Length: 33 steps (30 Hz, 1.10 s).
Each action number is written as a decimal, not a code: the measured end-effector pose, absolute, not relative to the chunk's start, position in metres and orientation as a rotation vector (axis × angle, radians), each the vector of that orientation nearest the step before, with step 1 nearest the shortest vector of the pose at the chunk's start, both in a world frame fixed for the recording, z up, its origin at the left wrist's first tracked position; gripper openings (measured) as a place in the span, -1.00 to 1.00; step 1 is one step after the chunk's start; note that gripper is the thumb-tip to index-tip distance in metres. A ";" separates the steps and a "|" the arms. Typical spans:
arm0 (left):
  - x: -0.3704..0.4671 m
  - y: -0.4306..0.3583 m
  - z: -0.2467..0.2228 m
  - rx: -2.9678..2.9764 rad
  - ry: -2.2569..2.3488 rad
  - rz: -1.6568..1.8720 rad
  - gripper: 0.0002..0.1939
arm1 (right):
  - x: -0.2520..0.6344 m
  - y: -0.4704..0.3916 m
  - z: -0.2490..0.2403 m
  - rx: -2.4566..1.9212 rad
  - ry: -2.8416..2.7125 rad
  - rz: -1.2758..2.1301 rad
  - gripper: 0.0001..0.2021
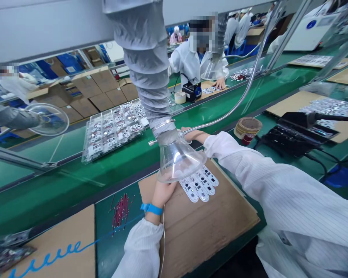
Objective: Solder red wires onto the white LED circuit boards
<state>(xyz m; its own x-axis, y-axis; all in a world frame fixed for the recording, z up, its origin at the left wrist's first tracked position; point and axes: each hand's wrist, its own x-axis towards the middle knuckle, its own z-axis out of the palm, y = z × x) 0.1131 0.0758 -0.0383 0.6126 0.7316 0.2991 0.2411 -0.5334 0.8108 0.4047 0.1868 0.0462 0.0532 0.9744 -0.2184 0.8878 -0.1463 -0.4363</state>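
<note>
My left hand [164, 190], with a blue wrist strap [151, 209], rests on a cardboard sheet [208, 227] beside several white strip-shaped circuit boards [201, 185]. A thin silvery solder wire [163, 243] runs up along the forearm into this hand; its fingertips are blurred behind the clear hood [179, 160]. Beyond the hood, my right hand [193, 134] reaches towards the green belt's near edge. The hose and hood cover most of its fingers, so what it touches is hidden. The boards lie side by side, partly under the hood.
A grey fume hose [147, 65] hangs in front of me. Red wires [121, 212] lie at left, and a tray of boards [114, 129] stands on the belt [110, 166]. At right are a tape roll [248, 128] and a black soldering station [290, 139]. A co-worker [182, 58] sits opposite.
</note>
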 end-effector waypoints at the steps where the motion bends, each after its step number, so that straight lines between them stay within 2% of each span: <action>1: 0.113 0.076 -0.039 2.082 0.769 0.819 -0.70 | 0.412 0.177 0.048 -2.186 -1.880 0.695 -0.64; 7: 0.111 0.076 -0.044 2.120 0.821 0.780 -0.68 | 0.438 0.045 0.019 -2.388 -1.597 0.584 -0.51; 11: 0.110 0.079 -0.048 2.157 0.884 0.723 -0.66 | 0.426 -0.021 -0.017 -2.317 -1.555 0.492 -0.57; 17: 0.106 0.071 -0.039 2.193 0.985 0.671 -0.61 | 0.408 -0.025 -0.047 -2.126 -1.576 0.330 -0.56; 26: 0.036 -0.011 -0.026 2.191 1.298 0.781 -0.85 | 0.379 -0.027 -0.057 -2.052 -1.684 0.305 -0.55; 30: 0.015 -0.031 -0.031 2.145 1.488 0.854 -0.85 | 0.371 -0.032 -0.056 -1.910 -1.788 0.343 -0.56; 33: 0.011 -0.035 -0.037 2.063 1.624 0.920 -0.81 | 0.378 -0.046 -0.058 -1.838 -1.830 0.329 -0.49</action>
<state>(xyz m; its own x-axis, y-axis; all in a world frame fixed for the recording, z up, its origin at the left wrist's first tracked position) 0.0110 -0.0352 -0.0372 0.1286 0.9544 0.2693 0.7218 -0.2763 0.6346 0.3780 -0.0462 -0.0576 0.0573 0.9806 0.1875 0.8539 0.0492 -0.5181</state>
